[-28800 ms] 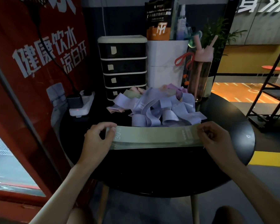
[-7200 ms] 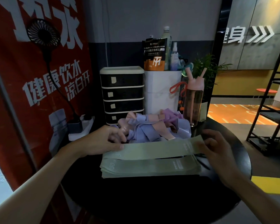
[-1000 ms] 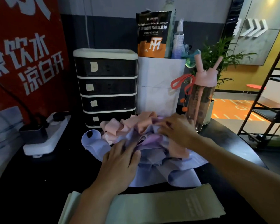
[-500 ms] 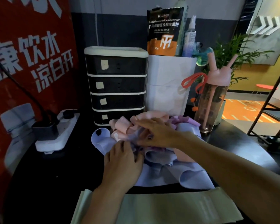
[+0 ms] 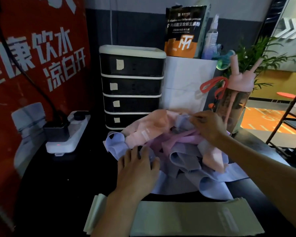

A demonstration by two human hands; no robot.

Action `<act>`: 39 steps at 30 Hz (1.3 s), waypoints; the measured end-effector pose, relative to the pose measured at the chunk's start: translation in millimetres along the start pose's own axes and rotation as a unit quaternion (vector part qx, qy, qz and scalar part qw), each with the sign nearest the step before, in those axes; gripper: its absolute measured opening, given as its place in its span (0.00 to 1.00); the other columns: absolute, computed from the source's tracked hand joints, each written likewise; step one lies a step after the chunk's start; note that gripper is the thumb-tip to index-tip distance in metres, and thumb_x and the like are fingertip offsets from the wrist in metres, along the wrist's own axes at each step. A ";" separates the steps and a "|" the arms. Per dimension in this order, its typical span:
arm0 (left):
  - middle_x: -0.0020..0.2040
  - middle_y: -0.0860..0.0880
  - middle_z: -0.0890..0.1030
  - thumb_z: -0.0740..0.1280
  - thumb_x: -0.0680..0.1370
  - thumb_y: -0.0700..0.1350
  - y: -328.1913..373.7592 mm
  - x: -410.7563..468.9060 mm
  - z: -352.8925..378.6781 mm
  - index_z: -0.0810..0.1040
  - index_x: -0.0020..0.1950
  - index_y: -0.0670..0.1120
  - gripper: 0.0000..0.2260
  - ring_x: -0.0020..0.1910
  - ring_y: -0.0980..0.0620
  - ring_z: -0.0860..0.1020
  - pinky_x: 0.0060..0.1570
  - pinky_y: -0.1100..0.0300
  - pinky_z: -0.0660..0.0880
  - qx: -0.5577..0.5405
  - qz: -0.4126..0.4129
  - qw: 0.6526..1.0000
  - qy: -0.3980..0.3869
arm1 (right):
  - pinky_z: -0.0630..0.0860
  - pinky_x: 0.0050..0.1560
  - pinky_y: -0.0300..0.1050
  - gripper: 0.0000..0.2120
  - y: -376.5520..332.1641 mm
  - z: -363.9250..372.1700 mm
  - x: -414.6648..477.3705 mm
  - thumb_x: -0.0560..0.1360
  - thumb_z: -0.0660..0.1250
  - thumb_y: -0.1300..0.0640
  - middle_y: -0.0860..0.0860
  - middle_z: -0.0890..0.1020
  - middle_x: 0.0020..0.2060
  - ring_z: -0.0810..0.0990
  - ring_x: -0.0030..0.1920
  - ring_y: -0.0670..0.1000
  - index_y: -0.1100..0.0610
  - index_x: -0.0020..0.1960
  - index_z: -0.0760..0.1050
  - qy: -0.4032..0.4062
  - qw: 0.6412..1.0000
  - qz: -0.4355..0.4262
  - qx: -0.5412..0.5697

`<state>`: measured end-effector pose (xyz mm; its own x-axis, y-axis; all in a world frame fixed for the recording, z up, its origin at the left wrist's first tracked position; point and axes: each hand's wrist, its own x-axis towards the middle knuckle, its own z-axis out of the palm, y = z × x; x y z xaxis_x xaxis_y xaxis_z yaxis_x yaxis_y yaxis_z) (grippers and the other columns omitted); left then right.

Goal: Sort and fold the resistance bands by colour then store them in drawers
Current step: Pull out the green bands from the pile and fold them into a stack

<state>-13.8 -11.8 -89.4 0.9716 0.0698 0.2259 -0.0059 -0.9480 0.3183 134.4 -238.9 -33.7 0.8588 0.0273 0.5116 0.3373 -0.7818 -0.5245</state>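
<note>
One black tabletop [image 5: 58, 185] carries the shut four-drawer unit [image 5: 132, 86], the tangled pile [image 5: 183, 156] of soft looped bands and the flat green stack [image 5: 186, 218]. Our left hand [image 5: 137, 170] presses the pile, fingers straight. Our right hand [image 5: 208, 125] has shifted rightward and pinches a lavender band [image 5: 183, 121], which we judge the next colour.

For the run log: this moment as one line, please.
step: sorting pile | left hand: pressing pile | right hand: pinching lilac band | green bands: stacked in front | drawers: shut

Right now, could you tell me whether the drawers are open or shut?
Shut: all four fronts of the drawer unit sit flush, none pulled out.
</note>
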 end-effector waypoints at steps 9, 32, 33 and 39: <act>0.69 0.52 0.68 0.47 0.77 0.62 -3.4 3.9 5.2 0.63 0.69 0.54 0.24 0.69 0.46 0.66 0.68 0.49 0.63 -0.024 -0.012 0.999 -0.026 | 0.65 0.71 0.55 0.30 -26.8 -5.1 -27.8 0.68 0.69 0.31 0.39 0.72 0.60 0.70 0.65 0.47 0.34 0.68 0.69 -0.237 0.966 -0.102 -0.023; 0.74 0.52 0.65 0.50 0.83 0.57 2.7 3.3 -6.4 0.69 0.71 0.59 0.19 0.73 0.46 0.61 0.72 0.49 0.55 -0.058 -0.026 0.996 -0.065 | 0.67 0.66 0.50 0.26 -11.0 -2.6 -59.1 0.64 0.67 0.27 0.37 0.74 0.55 0.70 0.58 0.45 0.38 0.58 0.77 -0.307 0.917 -0.225 -0.117; 0.74 0.52 0.65 0.49 0.83 0.57 2.4 3.1 -6.2 0.69 0.70 0.58 0.18 0.73 0.46 0.61 0.72 0.49 0.55 -0.059 -0.026 0.996 -0.063 | 0.72 0.60 0.52 0.21 -7.1 -0.1 -56.8 0.66 0.69 0.30 0.39 0.77 0.50 0.74 0.54 0.46 0.41 0.52 0.80 -0.286 0.924 -0.229 -0.106; 0.73 0.52 0.66 0.49 0.83 0.57 1.3 4.5 -2.3 0.69 0.69 0.57 0.18 0.72 0.45 0.62 0.72 0.48 0.56 -0.055 -0.022 0.997 -0.057 | 0.62 0.27 0.34 0.21 -15.9 -11.7 -37.5 0.71 0.77 0.54 0.45 0.67 0.26 0.63 0.26 0.42 0.54 0.28 0.68 -0.105 0.988 -0.064 0.089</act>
<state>-9.9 -12.1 -85.8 0.9919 0.0684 0.1066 0.0167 -0.9049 0.4254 92.3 -234.7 -36.6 0.8595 0.2630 0.4383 0.4950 -0.6419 -0.5856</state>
